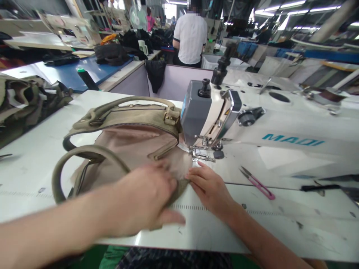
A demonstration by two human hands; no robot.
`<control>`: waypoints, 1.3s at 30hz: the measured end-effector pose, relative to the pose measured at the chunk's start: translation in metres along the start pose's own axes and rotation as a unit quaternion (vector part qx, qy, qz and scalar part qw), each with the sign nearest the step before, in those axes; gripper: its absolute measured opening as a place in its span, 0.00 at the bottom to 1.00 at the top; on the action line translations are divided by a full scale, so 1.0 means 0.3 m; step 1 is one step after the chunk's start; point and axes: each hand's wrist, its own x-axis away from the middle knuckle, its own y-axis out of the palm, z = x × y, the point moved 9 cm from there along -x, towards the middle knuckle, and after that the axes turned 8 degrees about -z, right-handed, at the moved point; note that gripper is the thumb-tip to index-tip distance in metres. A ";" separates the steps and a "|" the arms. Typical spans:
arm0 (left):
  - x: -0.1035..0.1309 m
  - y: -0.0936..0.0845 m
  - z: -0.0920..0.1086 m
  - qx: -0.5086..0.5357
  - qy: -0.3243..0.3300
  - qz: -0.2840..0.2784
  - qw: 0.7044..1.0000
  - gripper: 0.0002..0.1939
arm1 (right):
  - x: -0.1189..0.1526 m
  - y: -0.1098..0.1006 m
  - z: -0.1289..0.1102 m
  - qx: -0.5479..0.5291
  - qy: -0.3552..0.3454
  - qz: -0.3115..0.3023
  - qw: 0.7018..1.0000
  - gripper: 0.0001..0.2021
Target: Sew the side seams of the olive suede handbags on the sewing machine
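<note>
An olive-green handbag with two rounded handles lies on the sewing machine table, its zipper opening spread and pale pink lining showing. One side reaches toward the presser foot of the sewing machine. My left hand, blurred, lies over the near part of the bag, its thumb stretched away from the fingers. Close in front of the presser foot, my right hand has its fingers closed on the edge of the bag. The underside of that grip is hidden.
Pink-handled thread snips lie right of my right hand. A black-handled tool is farther right. Camouflage fabric pieces are piled at the left. A green-topped thread cone stands behind. A person in a white shirt stands beyond the partition.
</note>
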 end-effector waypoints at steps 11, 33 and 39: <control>0.190 0.084 0.113 -0.008 -0.098 0.145 0.984 0.26 | 0.102 0.015 -0.170 -0.064 0.022 -0.045 0.997 0.13; 0.173 0.122 0.092 -0.064 0.089 0.003 0.994 0.17 | 0.096 0.010 -0.199 0.054 -0.036 -0.042 0.997 0.16; 0.122 0.133 0.064 -0.058 0.109 0.013 0.992 0.17 | 0.110 0.012 -0.152 0.027 -0.009 -0.073 0.997 0.17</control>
